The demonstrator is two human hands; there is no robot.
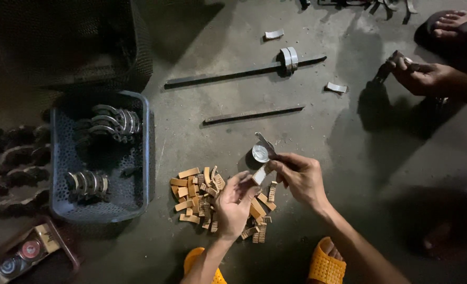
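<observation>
My right hand [299,178] pinches a curved shiny metal shoe piece [262,151] above the floor. My left hand [233,204] meets it from below, fingertips on a small pale strip [260,175] held against the metal piece. Under both hands lies a heap of small tan ribbed lining pieces [199,197] on the grey concrete floor.
A blue perforated crate [146,158] at left holds stacked curved metal shoes [110,123]. Two dark metal bars [252,114] lie further out, one threaded with metal shoes [289,58]. Another person's hands [420,76] work at the upper right. My orange sandals [325,265] are below.
</observation>
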